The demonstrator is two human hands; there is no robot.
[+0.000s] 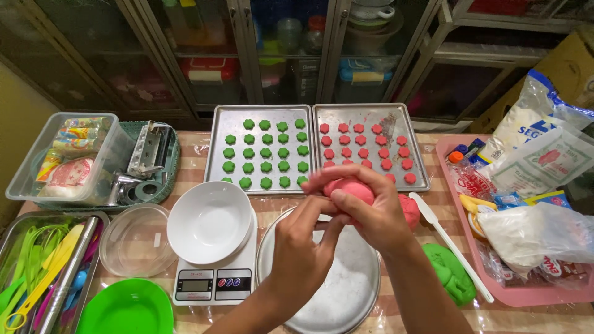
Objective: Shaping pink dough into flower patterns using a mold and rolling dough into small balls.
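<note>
Both hands are working a lump of pink dough [349,188] in the middle of the frame, above the round metal pan [346,291]. The right hand [371,213] is curling over the lump from the right, fingers and thumb closed around it, while the left hand [303,250] is coming up from below with its fingertips pinching at the lump's lower edge; how tightly the left grip is closing is hard to tell, since the right hand is covering part of it. The step in hand looks like kneading or pulling off a portion of dough. The next move would call for a clean pinch and a steady pull, keeping the piece over the pan.

The lump is lying with its long axis roughly left to right across the frame, its free end pointing left. A second pink mass [409,210] is sitting just right of the hands, and a green lump [450,272] is lying lower right beside a white spatula [448,244]. Behind, in the upper middle, two trays are holding green pieces [266,154] and pink pieces [365,145]. A white bowl [209,222] is resting on a scale [213,281].
</note>
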